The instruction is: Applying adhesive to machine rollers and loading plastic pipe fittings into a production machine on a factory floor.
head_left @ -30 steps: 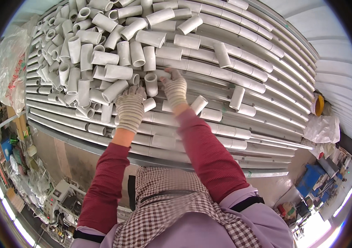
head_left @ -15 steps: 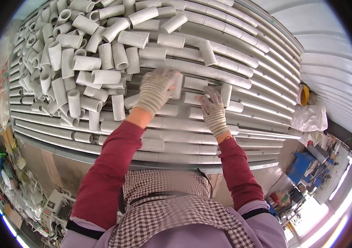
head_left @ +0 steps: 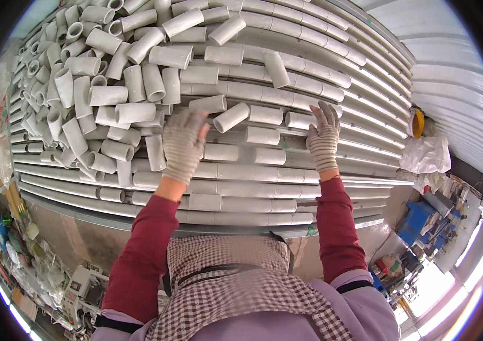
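Short grey-white tubes cover a ribbed rack, some lined up end to end in the grooves. My left hand (head_left: 184,145), in a striped knit glove, hovers at the right edge of the heaped tubes (head_left: 109,95). Its thumb stands off from the slightly blurred fingers, and no tube shows in it. A tilted loose tube (head_left: 231,117) lies just right of that hand. My right hand (head_left: 325,139), gloved alike, is open over the grooves with its fingers stretched out. Close by its thumb rests a tube (head_left: 300,120) lying in a groove.
The grooved rack (head_left: 366,149) stretches to the right, and its front edge (head_left: 241,232) runs before my checked apron. White plastic bags (head_left: 426,156) hang near its right end. A control-panel machine (head_left: 76,290) stands lower left, and blue bins (head_left: 414,223) lower right.
My left hand has moved left, leaving a tube on the rack. My right hand has shifted right and slightly up; the upright tube beside it now lies along a groove.
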A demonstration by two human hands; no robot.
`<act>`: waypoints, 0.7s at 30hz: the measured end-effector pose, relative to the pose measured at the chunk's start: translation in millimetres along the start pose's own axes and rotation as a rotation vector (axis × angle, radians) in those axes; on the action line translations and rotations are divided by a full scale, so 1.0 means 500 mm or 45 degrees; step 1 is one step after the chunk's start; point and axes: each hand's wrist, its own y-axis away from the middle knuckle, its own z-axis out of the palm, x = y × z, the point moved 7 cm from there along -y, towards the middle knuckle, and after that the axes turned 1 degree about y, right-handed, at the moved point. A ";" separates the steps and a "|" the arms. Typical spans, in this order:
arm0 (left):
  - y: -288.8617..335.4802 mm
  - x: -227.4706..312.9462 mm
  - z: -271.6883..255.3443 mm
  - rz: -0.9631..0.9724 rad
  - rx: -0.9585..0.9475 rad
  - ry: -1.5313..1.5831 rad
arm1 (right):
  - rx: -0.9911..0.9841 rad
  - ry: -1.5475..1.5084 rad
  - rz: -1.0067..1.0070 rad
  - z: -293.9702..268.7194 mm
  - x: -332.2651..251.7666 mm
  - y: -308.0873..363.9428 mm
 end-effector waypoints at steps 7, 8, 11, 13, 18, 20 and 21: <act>-0.041 0.077 0.109 0.126 -0.232 0.127 | -0.080 -0.464 0.206 0.056 -0.142 -0.184; -0.041 0.080 0.123 0.143 -0.270 0.094 | -0.078 -0.463 0.211 0.056 -0.134 -0.191; -0.048 0.075 0.049 0.146 -0.125 0.204 | -0.208 -0.771 0.083 0.060 -0.095 -0.177; -0.014 0.028 -0.020 0.035 -0.208 0.054 | -0.108 -0.769 0.012 0.009 -0.029 -0.101; 0.114 -0.036 -0.029 0.200 -0.575 -0.179 | -0.069 -0.519 0.476 0.030 0.332 0.101; 0.136 -0.037 0.012 0.206 -0.541 -0.188 | -0.073 -0.477 0.458 0.041 0.321 0.101; 0.133 -0.028 0.024 0.217 -0.508 -0.187 | -0.052 -0.295 0.289 0.030 0.262 0.081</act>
